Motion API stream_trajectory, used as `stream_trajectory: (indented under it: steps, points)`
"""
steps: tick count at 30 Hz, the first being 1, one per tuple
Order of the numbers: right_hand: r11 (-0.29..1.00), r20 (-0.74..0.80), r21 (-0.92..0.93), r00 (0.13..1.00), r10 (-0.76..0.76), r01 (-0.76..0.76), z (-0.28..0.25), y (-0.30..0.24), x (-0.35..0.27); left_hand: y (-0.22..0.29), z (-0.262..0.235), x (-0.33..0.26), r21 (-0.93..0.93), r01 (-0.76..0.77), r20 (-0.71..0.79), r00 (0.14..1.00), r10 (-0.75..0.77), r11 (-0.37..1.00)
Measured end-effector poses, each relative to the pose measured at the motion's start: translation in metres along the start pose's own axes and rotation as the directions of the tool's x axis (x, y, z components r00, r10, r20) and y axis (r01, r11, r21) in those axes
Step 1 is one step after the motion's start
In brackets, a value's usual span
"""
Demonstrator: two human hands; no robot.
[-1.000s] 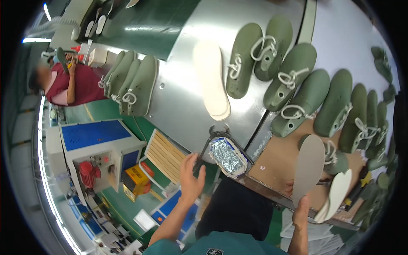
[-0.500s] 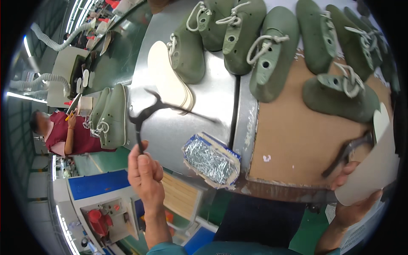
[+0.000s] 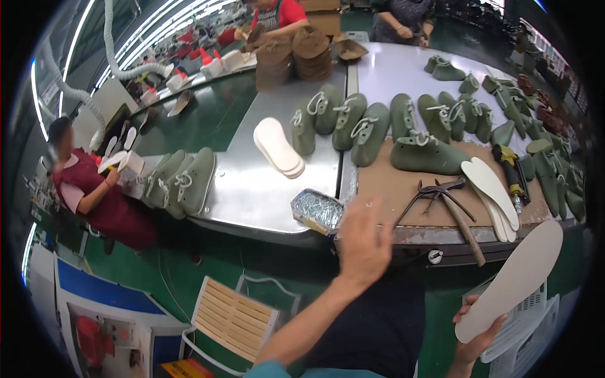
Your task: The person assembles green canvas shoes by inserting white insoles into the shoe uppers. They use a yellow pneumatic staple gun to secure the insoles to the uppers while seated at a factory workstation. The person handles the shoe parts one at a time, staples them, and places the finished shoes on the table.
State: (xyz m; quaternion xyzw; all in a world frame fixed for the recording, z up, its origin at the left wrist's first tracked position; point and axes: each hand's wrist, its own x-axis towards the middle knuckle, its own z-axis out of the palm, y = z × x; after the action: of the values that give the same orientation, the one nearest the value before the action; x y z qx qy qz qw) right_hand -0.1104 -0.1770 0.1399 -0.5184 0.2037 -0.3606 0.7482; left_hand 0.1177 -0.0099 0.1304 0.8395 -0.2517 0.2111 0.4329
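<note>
My left hand (image 3: 365,244) is above the table's front edge, just right of a box of small metal tacks (image 3: 317,210). It is slightly blurred; its fingers are stretched out and nothing shows in them. My right hand (image 3: 480,331) grips the lower end of a pale shoe insole (image 3: 515,280), holding it tilted in front of the table. Between the hands, on brown cardboard (image 3: 378,183), lie dark metal pincers (image 3: 435,188) across a wooden-handled hammer (image 3: 463,230). Right of these, more pale insoles (image 3: 488,189) overlap, their lower ends over the edge.
Green shoe lasts (image 3: 428,155) with white cords stand behind the tools, several more at the right. A yellow-black tool (image 3: 509,170) lies near the insoles. Another insole stack (image 3: 277,148) is on the metal top. A co-worker (image 3: 101,189) is at the left; a slatted chair (image 3: 233,318) stands below.
My left hand has let go of the pincers, which now lie on the cardboard, and has moved right. The right hand still holds the insole, now lower. The view has shifted, showing more of the table.
</note>
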Motion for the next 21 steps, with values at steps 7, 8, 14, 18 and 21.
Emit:
stream_trajectory:
  steps: [7,8,14,18,21]
  points:
    - [0.981,-0.085,0.059,0.979,0.188,-0.183,-0.004,0.023,-0.023,-0.113,-0.047,-0.007,0.289,0.292,-0.069,0.956,-0.284,0.912]
    - [0.983,-0.055,0.029,0.982,0.181,-0.18,-0.004,0.027,-0.023,-0.107,-0.042,-0.007,0.282,0.274,-0.052,0.961,-0.271,0.919]
    - [0.975,0.085,-0.052,0.972,0.219,-0.215,0.017,0.042,-0.018,-0.085,0.021,-0.003,0.438,0.426,-0.269,0.902,-0.337,0.792]
    - [0.97,0.121,-0.113,0.966,0.227,-0.214,0.014,0.05,-0.016,-0.065,0.04,0.013,0.414,0.294,-0.111,0.956,-0.273,0.862]
    - [0.963,0.19,-0.095,0.945,0.265,-0.251,-0.001,0.05,-0.013,-0.085,0.021,0.045,0.389,0.243,-0.149,0.968,-0.2,0.888]
